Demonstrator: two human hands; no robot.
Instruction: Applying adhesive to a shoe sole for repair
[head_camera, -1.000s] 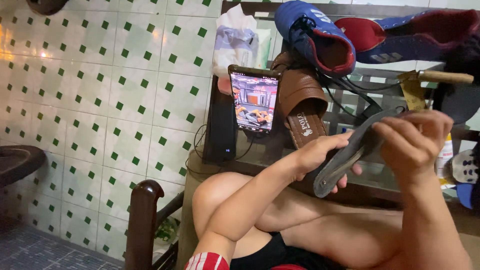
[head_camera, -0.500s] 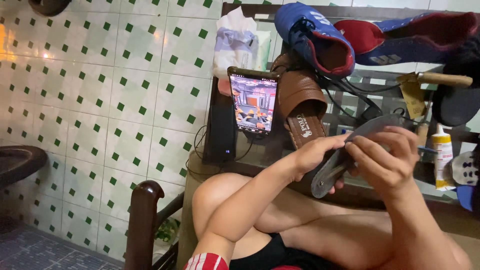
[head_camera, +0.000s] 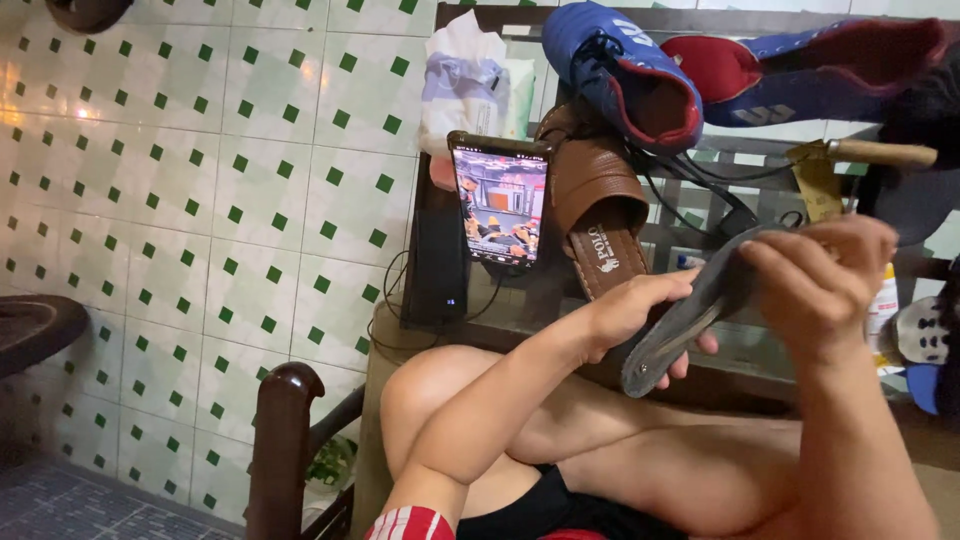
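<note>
Fingers (head_camera: 655, 290) of the left hand (head_camera: 640, 315) curl around the lower part of one dark grey shoe sole (head_camera: 690, 320), closed on it from behind. Right hand (head_camera: 815, 285) grips the sole's upper end, fingers wrapped over its edge. Sole is held tilted in the air between both hands, above the bare knee (head_camera: 430, 385).

Behind the sole, on the bench (head_camera: 760, 375): one brown leather sandal (head_camera: 595, 205) standing on end, and just left of it one phone (head_camera: 498, 205), propped upright with a lit screen. Above the sandal: two blue-and-red sports shoes, one (head_camera: 625, 70) directly over it, the other (head_camera: 810, 70) lying to its right. One tool with a wooden handle (head_camera: 880, 153) lies right of the sandal. One white plastic bag (head_camera: 465, 85) sits above the phone. Green-dotted tiled wall (head_camera: 200, 200) far left of the sandal.
</note>
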